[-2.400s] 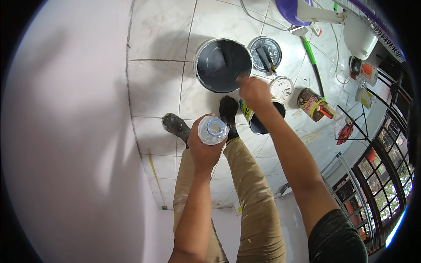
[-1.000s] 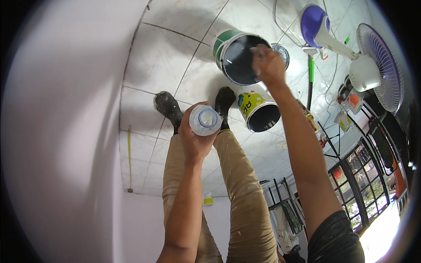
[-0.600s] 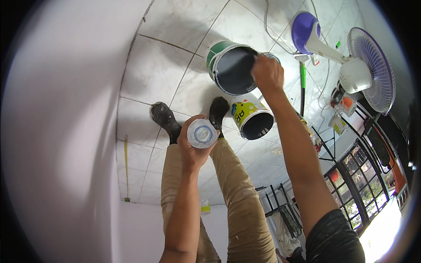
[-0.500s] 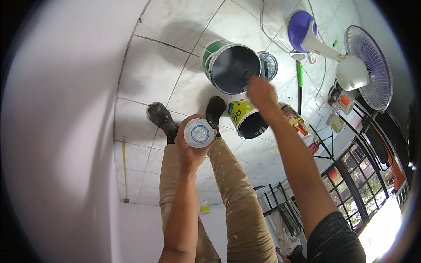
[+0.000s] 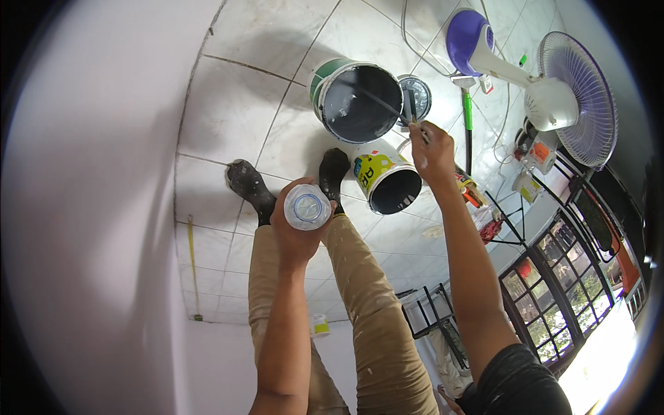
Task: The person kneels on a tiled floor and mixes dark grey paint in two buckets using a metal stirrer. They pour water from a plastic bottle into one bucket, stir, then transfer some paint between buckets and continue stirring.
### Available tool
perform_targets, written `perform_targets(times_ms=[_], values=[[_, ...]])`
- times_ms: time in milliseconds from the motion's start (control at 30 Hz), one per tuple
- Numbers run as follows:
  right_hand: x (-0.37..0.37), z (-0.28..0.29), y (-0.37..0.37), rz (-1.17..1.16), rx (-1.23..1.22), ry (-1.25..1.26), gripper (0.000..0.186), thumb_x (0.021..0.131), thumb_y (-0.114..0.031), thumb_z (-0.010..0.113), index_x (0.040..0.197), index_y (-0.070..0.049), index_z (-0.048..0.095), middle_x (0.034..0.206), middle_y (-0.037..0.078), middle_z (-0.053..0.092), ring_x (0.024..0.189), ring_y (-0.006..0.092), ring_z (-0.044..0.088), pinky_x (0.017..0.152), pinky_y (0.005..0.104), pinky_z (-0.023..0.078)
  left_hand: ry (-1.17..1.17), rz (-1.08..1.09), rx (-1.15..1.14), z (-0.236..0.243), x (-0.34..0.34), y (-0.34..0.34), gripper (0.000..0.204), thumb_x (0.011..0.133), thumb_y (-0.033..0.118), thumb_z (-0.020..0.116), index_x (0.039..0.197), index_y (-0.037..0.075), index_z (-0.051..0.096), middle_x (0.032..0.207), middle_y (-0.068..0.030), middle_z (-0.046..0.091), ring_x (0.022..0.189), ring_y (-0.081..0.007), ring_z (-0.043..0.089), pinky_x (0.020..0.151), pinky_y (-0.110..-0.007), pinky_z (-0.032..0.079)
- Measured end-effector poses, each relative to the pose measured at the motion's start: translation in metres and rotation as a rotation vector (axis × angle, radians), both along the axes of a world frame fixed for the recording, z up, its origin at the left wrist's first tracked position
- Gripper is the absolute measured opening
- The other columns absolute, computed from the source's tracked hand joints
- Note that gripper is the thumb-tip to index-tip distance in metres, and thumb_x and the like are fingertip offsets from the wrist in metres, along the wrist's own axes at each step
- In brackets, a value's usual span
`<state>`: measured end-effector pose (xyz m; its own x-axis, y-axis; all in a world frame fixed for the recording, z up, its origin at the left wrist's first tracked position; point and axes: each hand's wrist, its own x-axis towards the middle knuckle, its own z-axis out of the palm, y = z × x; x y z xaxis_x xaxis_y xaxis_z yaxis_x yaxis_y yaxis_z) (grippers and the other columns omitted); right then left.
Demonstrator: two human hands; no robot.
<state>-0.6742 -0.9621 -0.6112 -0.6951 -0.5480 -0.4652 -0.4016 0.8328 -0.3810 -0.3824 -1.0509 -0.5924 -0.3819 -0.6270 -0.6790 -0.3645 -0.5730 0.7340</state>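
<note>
The left hand (image 5: 299,232) is closed around a clear plastic bottle (image 5: 308,207), which is seen from its end and is held above the knees, between the two dark shoes (image 5: 247,187) on the white tiled floor (image 5: 228,104). The right hand (image 5: 431,149) is closed on a thin dark stick (image 5: 387,107), whose far end reaches into the large green and white paint bucket (image 5: 355,100) filled with dark paint. This bucket stands on the floor in front of the feet. Just beside it, nearer to the person, is a smaller paint can (image 5: 387,181) with a yellow label, tilted so that its dark opening shows; it is under the right wrist. A round lid (image 5: 415,97) lies just behind the big bucket. Further right are a green-handled tool (image 5: 467,131), a purple and white standing fan (image 5: 553,97) with its cable, and some small containers near a dark metal rack (image 5: 512,228). The lilac wall (image 5: 90,207) fills the left side.
</note>
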Motion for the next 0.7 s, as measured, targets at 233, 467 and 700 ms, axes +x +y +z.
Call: perform_targets(times_ms=[233,467,700], values=[[0.031,0.035,0.030,-0.243,-0.083,-0.035,0.025,0.103,-0.015,0.066,0.090,0.005,0.068,0.076,0.024,0.065,0.064,0.0342,0.064,0.067,0.0405,0.050,-0.005,-0.070,-0.048,-0.008,0.000,0.009,0.055,0.085,0.001,0.090,0.134,-0.001,0.067,0.133,-0.0115,0.071,0.123,-0.0215,0.068,0.108,-0.037,0.054],[0.024,-0.006,0.038,0.056,-0.122,0.099,0.008,0.098,-0.009,0.064,0.096,-0.002,0.067,0.083,0.025,0.071,0.080,0.0476,0.071,0.069,0.0512,0.055,0.037,-0.134,-0.097,-0.013,-0.012,0.022,0.055,0.084,0.002,0.092,0.133,-0.001,0.068,0.128,-0.0109,0.072,0.117,-0.0195,0.068,0.104,-0.035,0.055],[0.049,-0.061,-0.018,0.197,0.091,0.155,0.018,0.097,-0.013,0.062,0.087,-0.007,0.075,0.086,0.019,0.077,0.079,0.0394,0.077,0.069,0.0505,0.061,-0.054,-0.266,-0.020,-0.008,-0.030,0.033,0.058,0.082,0.008,0.094,0.133,-0.001,0.068,0.129,-0.0129,0.073,0.118,-0.0227,0.069,0.105,-0.039,0.054]])
